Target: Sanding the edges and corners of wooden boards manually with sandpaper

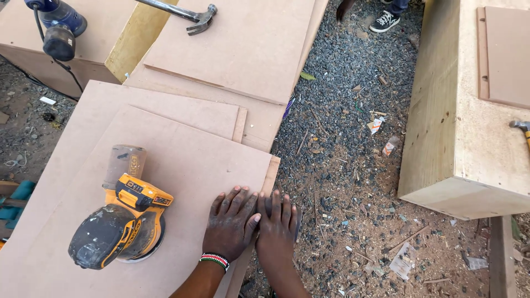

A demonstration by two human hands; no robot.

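Left hand: laid flat, fingers spread, on the fibreboard sheet at lower centre; nothing grasped.
Right hand: pressed flat at the sheet's right edge; nothing grasped.
Sander: set lower left.
Ground: gravel, sawdust, litter.
Hammer: laid upper centre.

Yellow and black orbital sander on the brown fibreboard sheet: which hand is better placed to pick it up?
Left. The left hand lies flat on the brown fibreboard sheet, nearer the yellow and black orbital sander; the right hand rests farther away at the sheet's edge.
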